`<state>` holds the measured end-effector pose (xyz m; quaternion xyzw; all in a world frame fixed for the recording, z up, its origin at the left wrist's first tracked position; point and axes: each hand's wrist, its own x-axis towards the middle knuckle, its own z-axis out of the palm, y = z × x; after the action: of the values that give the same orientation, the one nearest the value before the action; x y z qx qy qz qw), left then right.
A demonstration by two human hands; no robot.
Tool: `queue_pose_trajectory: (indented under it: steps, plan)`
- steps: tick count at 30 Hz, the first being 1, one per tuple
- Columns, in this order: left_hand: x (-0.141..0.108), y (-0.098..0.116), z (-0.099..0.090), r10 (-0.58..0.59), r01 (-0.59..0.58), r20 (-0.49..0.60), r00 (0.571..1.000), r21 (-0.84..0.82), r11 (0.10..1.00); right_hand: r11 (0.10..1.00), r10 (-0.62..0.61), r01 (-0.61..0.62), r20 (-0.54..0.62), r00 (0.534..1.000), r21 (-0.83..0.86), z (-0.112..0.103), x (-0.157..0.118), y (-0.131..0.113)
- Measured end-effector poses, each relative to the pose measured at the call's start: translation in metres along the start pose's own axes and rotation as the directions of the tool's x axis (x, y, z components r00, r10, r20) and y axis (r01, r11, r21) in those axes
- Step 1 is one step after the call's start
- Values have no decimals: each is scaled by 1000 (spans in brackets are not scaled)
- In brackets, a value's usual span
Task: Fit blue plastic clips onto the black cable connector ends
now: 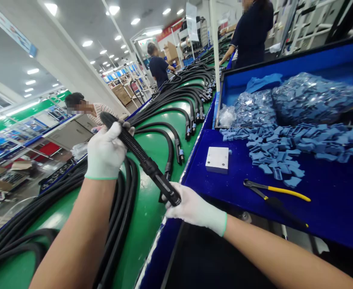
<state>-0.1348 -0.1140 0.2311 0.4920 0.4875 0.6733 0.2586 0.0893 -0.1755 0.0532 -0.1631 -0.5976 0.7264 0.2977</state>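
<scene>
A black ribbed plastic conduit (128, 140) ending in a smooth black moulded fitting (161, 180) is held diagonally above a green work surface (147, 212), near rows of similar black cables (170, 106). The white-gloved left hand (105, 151) is clenched around the ribbing, while the white-gloved right hand (194, 208) grasps the fitting's end. To the right, a navy-lined tray (329, 208) carries small matte blue pieces (280, 144), a white square block (217, 159) and yellow-handled pliers (284, 190)
</scene>
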Motion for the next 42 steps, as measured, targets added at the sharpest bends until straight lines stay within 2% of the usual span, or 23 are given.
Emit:
queue_pose_trajectory:
  steps: [2,3,4,5,6,7,8,10,11,13,15,16,18,19,20,21,24,25,27,30,32,35,42]
  plan:
    - [-9,-12,6,146,-128,-53,988,258,958,999,24,-27,-81,996,-38,-17,-11,-1]
    - [-22,-20,11,227,-204,-14,974,386,900,994,31,-42,-110,994,-101,-27,-20,-5]
    - [-39,-28,17,284,-288,80,955,468,836,982,38,-60,-125,991,-180,-38,-30,-10]
    - [-59,-37,24,312,-394,241,919,525,755,961,46,-80,-129,991,-265,-49,-42,-18]
    - [-81,-47,32,261,-488,453,852,510,709,932,57,-99,-127,990,-350,-59,-53,-27]
    - [-103,-57,38,188,-557,647,739,431,710,897,78,-120,-115,990,-425,-67,-65,-36]
    - [-124,-67,45,144,-595,773,618,340,729,864,115,-148,-98,988,-482,-75,-77,-46]
    - [-158,-87,56,90,-571,831,549,294,766,800,198,-215,-93,976,-560,-87,-99,-64]
    - [-169,-95,61,52,-535,826,561,314,784,756,217,-250,-129,968,-606,-92,-110,-70]
    - [-183,-105,71,-55,-423,760,647,418,804,595,149,-331,-304,941,-733,-105,-131,-75]
    - [-186,-105,82,-196,-266,650,734,540,799,300,-16,-439,-464,886,-847,-120,-149,-70]
    - [-185,-103,88,-263,-180,590,763,586,790,141,-64,-482,-494,867,-865,-128,-156,-65]
    - [-180,-95,100,-391,-12,492,778,633,774,-84,-41,-495,-494,869,-865,-142,-166,-52]
    - [-177,-91,107,-442,70,454,773,633,771,-123,-13,-493,-495,869,-862,-147,-169,-46]
    - [-173,-88,112,-484,147,422,767,619,772,-109,-2,-510,-513,858,-853,-151,-169,-41]
    - [-169,-85,118,-515,214,397,760,595,775,-45,-1,-546,-546,838,-837,-153,-168,-39]
    - [-158,-80,128,-563,339,381,733,514,788,316,34,-598,-621,783,-736,-150,-159,-43]
    - [-154,-79,129,-563,350,385,732,497,794,432,51,-558,-599,799,-708,-147,-154,-47]
    - [-149,-78,131,-549,345,388,740,482,805,612,32,-398,-482,876,-683,-138,-144,-57]
    - [-143,-77,132,-541,340,371,755,484,807,775,-118,-107,-308,944,-623,-124,-128,-70]
    - [-142,-76,134,-548,353,365,753,478,804,820,-221,42,-249,943,-570,-119,-119,-75]
    - [-140,-76,136,-551,358,374,746,473,805,831,-304,164,-186,934,-532,-116,-111,-76]
    - [-141,-78,137,-533,302,407,742,506,808,774,-380,201,-185,906,-601,-116,-112,-71]
